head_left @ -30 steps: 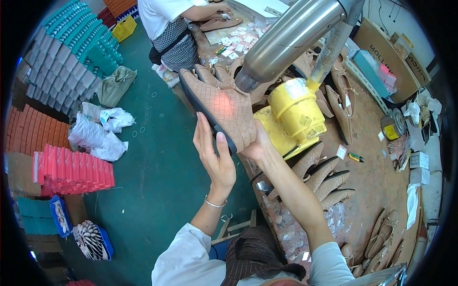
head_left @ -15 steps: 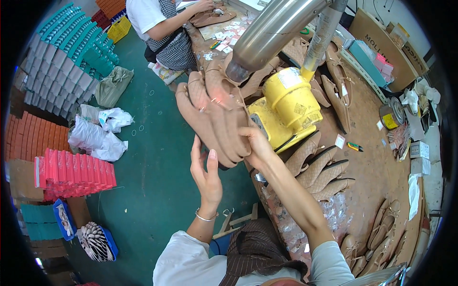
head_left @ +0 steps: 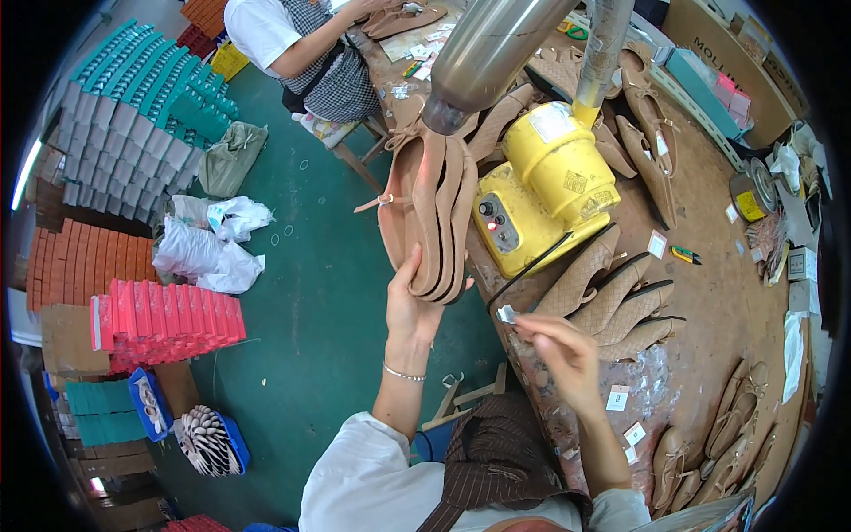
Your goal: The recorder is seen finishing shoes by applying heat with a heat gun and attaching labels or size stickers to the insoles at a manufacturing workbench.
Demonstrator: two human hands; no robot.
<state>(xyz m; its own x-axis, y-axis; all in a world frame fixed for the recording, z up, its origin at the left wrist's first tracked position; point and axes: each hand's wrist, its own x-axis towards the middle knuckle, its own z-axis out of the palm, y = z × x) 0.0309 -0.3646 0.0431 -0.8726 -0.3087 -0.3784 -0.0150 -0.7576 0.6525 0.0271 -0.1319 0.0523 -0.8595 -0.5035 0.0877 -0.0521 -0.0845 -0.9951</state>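
My left hand (head_left: pixel 413 306) is closed around the toe ends of several tan flat shoes (head_left: pixel 434 208), stacked side by side. They are held upright, their upper ends just below the metal nozzle (head_left: pixel 487 66) of a yellow hot-air blower (head_left: pixel 554 168). An undone strap with a buckle juts from the leftmost shoe. Over the table's edge, my right hand (head_left: pixel 565 350) pinches a small whitish scrap (head_left: pixel 506 314) between thumb and fingertips. Beyond that hand, a row of quilted tan shoes (head_left: pixel 603 306) lies on the brown worktable (head_left: pixel 700 328).
A black cable (head_left: pixel 529 270) runs from the blower over the table edge. More shoes (head_left: pixel 709 443) lie at the near right. Small white tags (head_left: pixel 618 397) and a yellow-green cutter (head_left: pixel 685 255) are on the table. A co-worker (head_left: pixel 310 53) sits at the far end. Stacked boxes (head_left: pixel 168 319) stand left.
My right hand has left the shoes and moved right and nearer, now with the scrap in its fingers. My left hand has taken hold of the shoes, which have turned more upright.
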